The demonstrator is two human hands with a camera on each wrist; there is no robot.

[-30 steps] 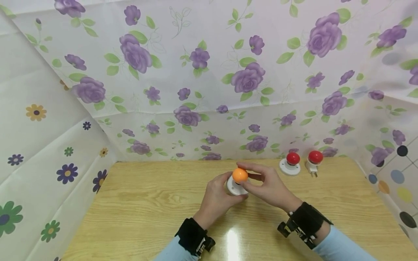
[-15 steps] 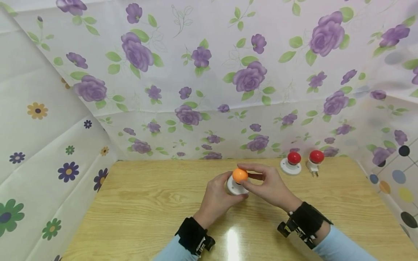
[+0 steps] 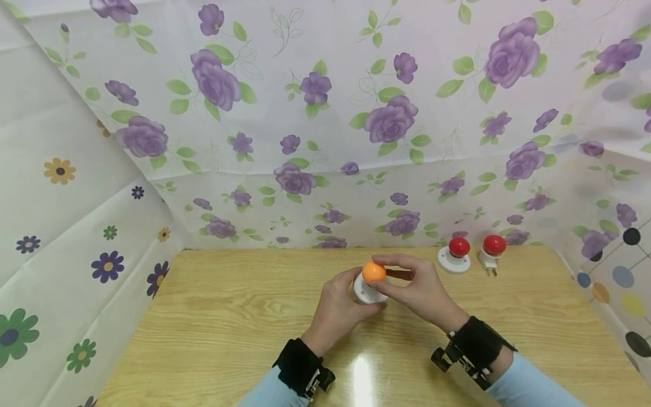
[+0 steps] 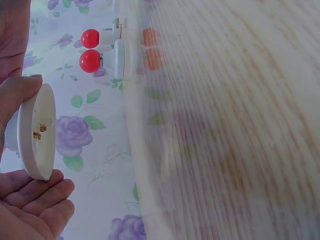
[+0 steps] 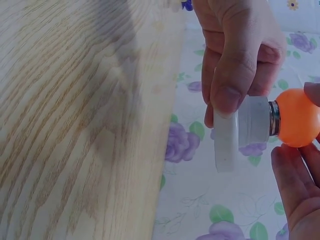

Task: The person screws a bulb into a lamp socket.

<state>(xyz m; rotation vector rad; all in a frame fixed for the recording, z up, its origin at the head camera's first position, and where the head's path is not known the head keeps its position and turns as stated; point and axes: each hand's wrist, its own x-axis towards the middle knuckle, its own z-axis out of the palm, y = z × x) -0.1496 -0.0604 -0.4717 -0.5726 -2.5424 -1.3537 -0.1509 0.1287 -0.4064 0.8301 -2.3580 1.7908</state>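
Observation:
My left hand (image 3: 339, 305) grips the round base of a white lamp holder (image 3: 364, 291) by its rim, thumb on one side and fingers on the other. In the left wrist view the base's hollow underside shows two brass screws, and it is held up off the table. An orange light bulb (image 3: 374, 272) sits at the socket's mouth, a band of its metal cap showing in the right wrist view (image 5: 274, 118). My right hand (image 3: 419, 291) pinches the bulb between thumb and fingers from the right.
At the back right of the wooden table (image 3: 244, 305) stands a red bulb in a round white holder (image 3: 454, 260). Beside it is another red bulb (image 3: 495, 245) in a white plug-in socket with two prongs. Flowered cloth (image 3: 305, 124) hangs behind the table.
Both hands stay in place on the holder and the bulb, with barely any shift in the right fingers. The background slides slightly right as the head view turns.

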